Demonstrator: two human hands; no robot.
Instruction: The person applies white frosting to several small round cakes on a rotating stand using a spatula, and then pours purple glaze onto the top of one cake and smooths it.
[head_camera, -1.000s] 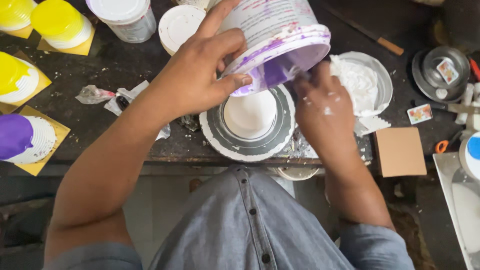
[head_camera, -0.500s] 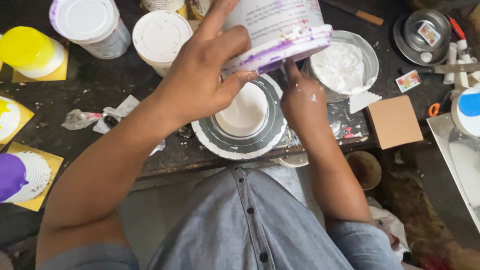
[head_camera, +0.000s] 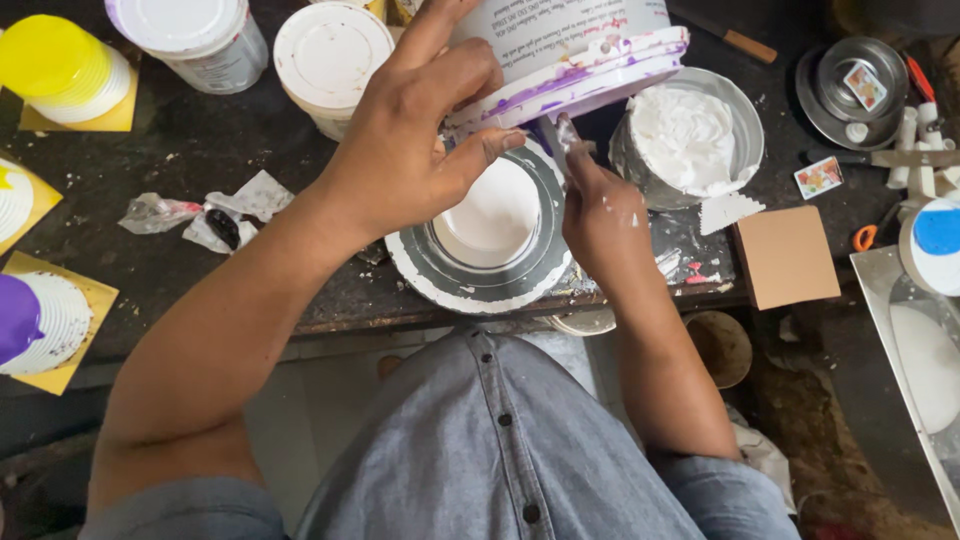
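At the top centre of the frame a white tub (head_camera: 560, 40), its rim smeared with purple, is tipped above a small white cake (head_camera: 492, 215) that sits on a round grey turntable (head_camera: 480, 285). The left hand (head_camera: 405, 150) wraps the tub's side, thumb under the rim and fingers spread over the wall, a grip that seems meant to keep the mouth angled down over the cake. The right hand (head_camera: 600, 215) is closed around a thin tool (head_camera: 553, 135) whose tip reaches the purple rim, apparently to draw colour out; what kind of tool it is cannot be told.

Just right of the turntable a metal bowl (head_camera: 745, 125) holds white cream, near enough for either hand. A brown card square (head_camera: 787, 255) lies at the surface's right edge. At upper left stand two white lidded tubs (head_camera: 332, 50), one bearing a printed label on its wall. Along the left edge, a yellow cake (head_camera: 60, 65) and a purple-topped cake (head_camera: 35, 320) rest on gold square boards. Crumpled wrappers (head_camera: 215, 215) lie on the dark surface (head_camera: 200, 150) between them.
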